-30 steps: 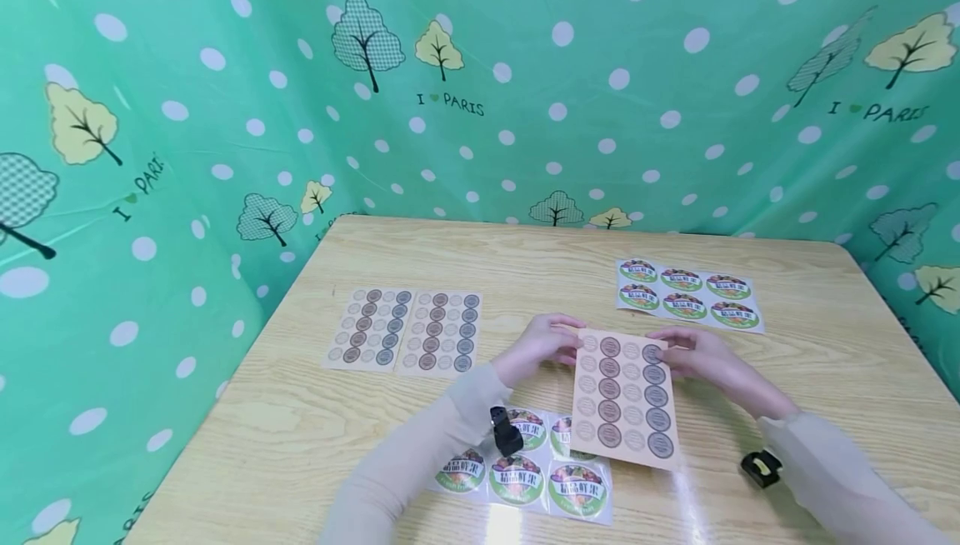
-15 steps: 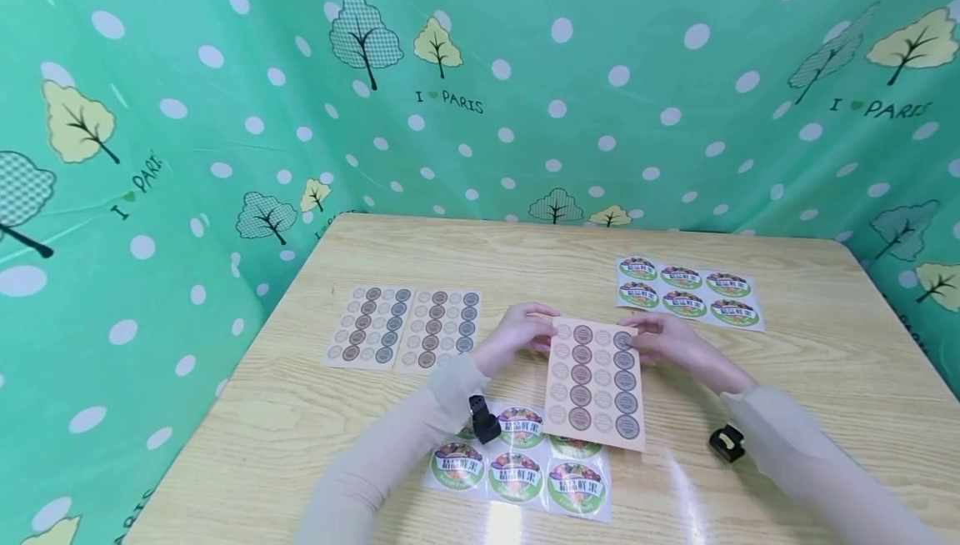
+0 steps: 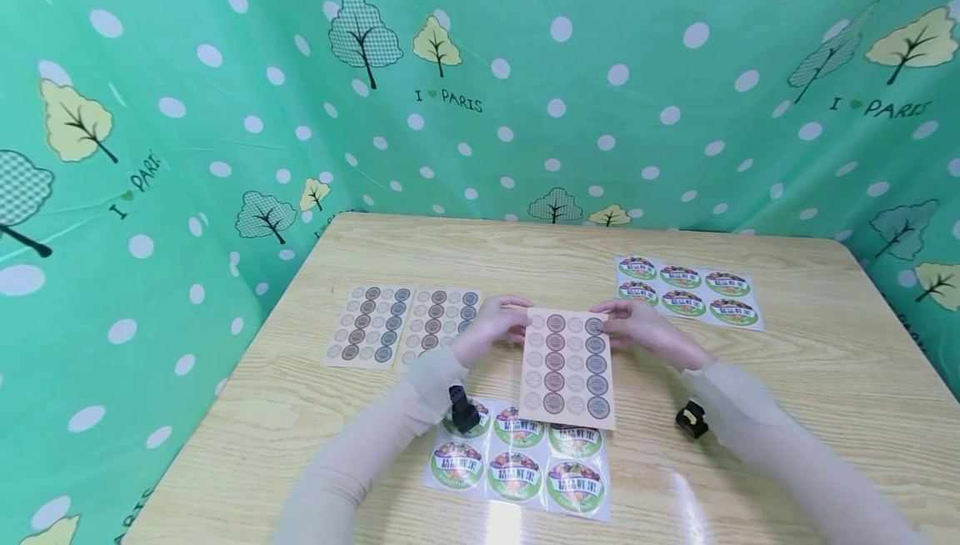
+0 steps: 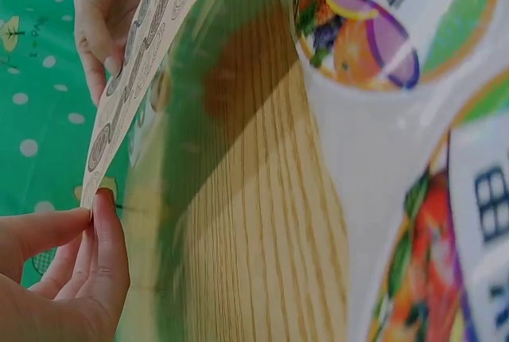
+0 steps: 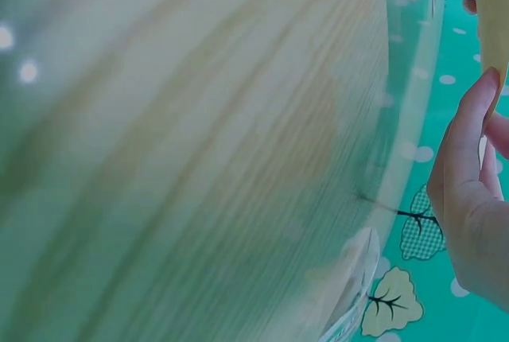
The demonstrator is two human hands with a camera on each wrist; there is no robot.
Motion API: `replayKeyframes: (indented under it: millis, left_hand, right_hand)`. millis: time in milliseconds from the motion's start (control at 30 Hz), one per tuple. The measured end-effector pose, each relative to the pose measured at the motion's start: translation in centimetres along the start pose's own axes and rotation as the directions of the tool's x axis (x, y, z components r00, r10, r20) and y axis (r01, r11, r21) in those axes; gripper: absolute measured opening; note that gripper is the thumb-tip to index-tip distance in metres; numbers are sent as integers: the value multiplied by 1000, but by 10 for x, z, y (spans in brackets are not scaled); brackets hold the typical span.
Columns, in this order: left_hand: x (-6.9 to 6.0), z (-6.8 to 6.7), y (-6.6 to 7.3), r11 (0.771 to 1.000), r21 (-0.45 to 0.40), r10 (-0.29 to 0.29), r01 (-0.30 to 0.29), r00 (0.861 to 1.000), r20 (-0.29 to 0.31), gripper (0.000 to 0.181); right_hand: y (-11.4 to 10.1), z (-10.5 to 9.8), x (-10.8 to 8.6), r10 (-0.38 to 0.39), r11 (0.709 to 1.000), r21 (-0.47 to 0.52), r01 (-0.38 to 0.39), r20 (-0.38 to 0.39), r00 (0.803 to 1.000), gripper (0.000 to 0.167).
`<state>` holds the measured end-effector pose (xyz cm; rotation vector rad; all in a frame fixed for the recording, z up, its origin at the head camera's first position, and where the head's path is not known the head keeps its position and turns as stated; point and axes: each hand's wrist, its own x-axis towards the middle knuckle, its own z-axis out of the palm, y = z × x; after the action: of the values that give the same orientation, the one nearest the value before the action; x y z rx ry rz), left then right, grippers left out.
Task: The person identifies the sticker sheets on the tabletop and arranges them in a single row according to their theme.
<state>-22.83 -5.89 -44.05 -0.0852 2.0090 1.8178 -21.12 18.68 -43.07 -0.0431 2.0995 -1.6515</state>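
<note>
Between both hands is a tan sticker sheet with rows of round brown, grey and pale stickers. My left hand pinches its upper left corner; in the left wrist view the thumb and fingers meet on the paper's edge. At the upper right corner, my right hand pinches the sheet, also seen side-on in the right wrist view as a tan edge. The sheet is tilted above the table, its lower edge overlapping a fruit-label sheet of large round stickers.
Two similar tan sticker sheets lie side by side at the left of the wooden table. Another fruit-label sheet lies at the back right. A green dotted curtain hangs behind the table.
Both hands have carried the tan sticker sheet leftward and slightly away from the table's front. More of the near fruit-label sheet's right side shows now.
</note>
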Motion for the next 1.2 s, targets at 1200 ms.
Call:
replayKeyframes:
  millis: [1200]
  left_hand:
    - [24, -47, 8, 995, 94, -7, 24, 983, -181, 31]
  right_hand:
    - [-22, 32, 54, 25, 996, 82, -25, 10, 1000, 41]
